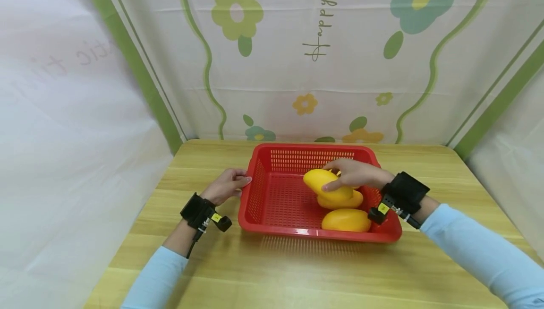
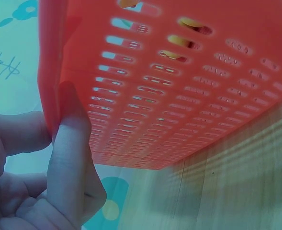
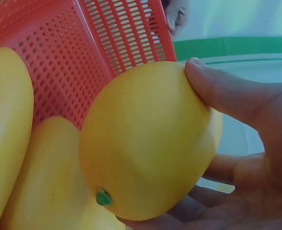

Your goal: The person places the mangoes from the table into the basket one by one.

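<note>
A red plastic basket (image 1: 280, 230) with slotted walls stands on the table. My left hand (image 1: 226, 187) pinches its left rim between thumb and fingers; the left wrist view shows the rim (image 2: 50, 72) caught between them. Over the basket's right half, my right hand (image 1: 354, 175) grips a yellow mango (image 1: 320, 181), thumb on the near side and fingers round the far side. In the right wrist view this mango (image 3: 145, 139) shows a green stem end. Beneath it lies another mango (image 1: 346, 201), and one more mango (image 1: 346, 220) rests by the front wall.
The basket sits on a light wooden table (image 1: 297, 276). A white curtain (image 1: 272, 72) with printed flowers hangs behind the table's back edge, and white cloth (image 1: 76, 158) hangs along the left side. Both wrists carry black straps with small cameras.
</note>
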